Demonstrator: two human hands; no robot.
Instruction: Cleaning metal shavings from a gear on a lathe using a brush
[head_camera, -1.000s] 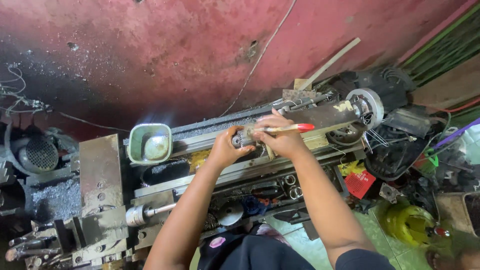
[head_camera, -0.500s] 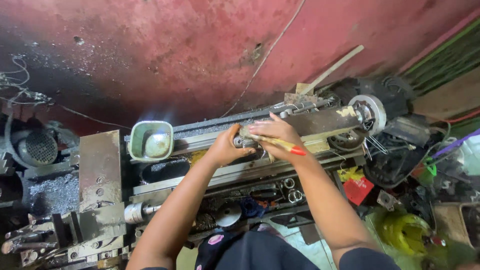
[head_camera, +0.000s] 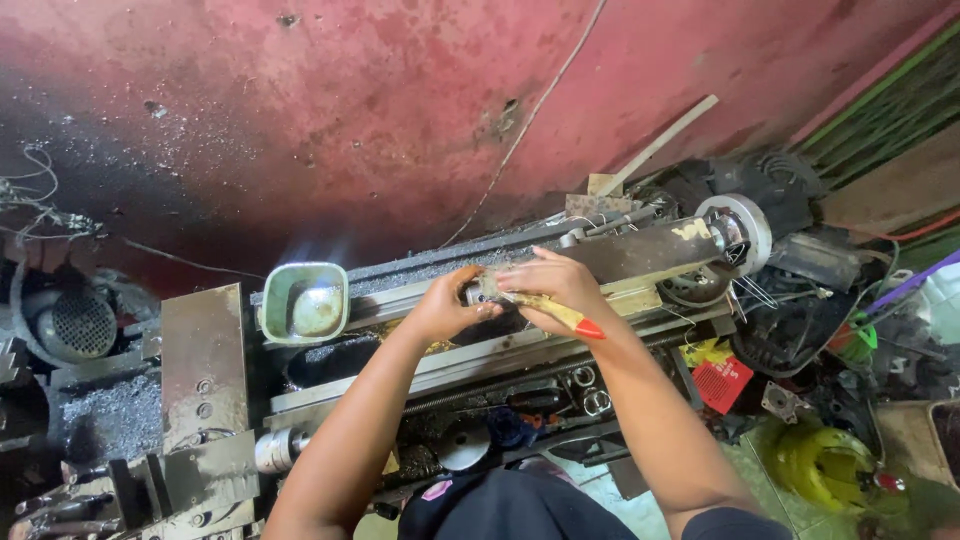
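Red-tipped brush (head_camera: 560, 312) has swung down since a second ago, its handle now angled toward the person, so brushing continues. Right hand (head_camera: 550, 290) grips it closed; left hand (head_camera: 445, 305) clamps the small metal workpiece (head_camera: 478, 293), grimy, above the lathe bed (head_camera: 400, 290), near the lamp (head_camera: 305, 302).

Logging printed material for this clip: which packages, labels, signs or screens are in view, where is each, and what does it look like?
Red box: small, squarish carton with pale print, lying tilted on the floor clutter right of the machine bed, below the round end wheel.
Yellow wrapper: crumpled scrap just above the red box, partly hidden.
Pink sticker: small oval patch at the bottom centre, near the person's dark clothing.
No signs or screens show.
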